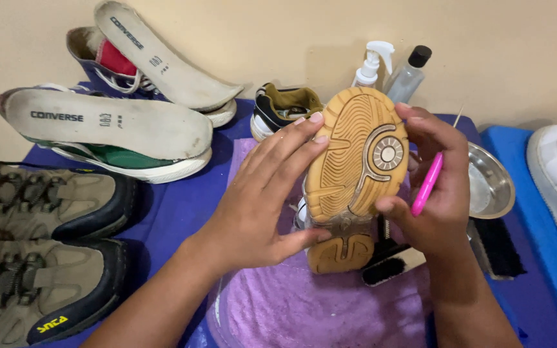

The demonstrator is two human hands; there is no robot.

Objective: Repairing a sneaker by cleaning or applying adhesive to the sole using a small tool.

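Ridged tan rubber sole (pixel 356 154) between both hands, slim pink tool (pixel 427 183).

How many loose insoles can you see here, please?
2: one insole lies on the green shoe, the other insole on the blue shoe. More may be hidden.

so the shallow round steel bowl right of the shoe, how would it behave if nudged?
The shallow round steel bowl looks thin, so probably light. Its smooth metal would likely slide on the blue cloth. The curved base may rock if its rim is pressed.
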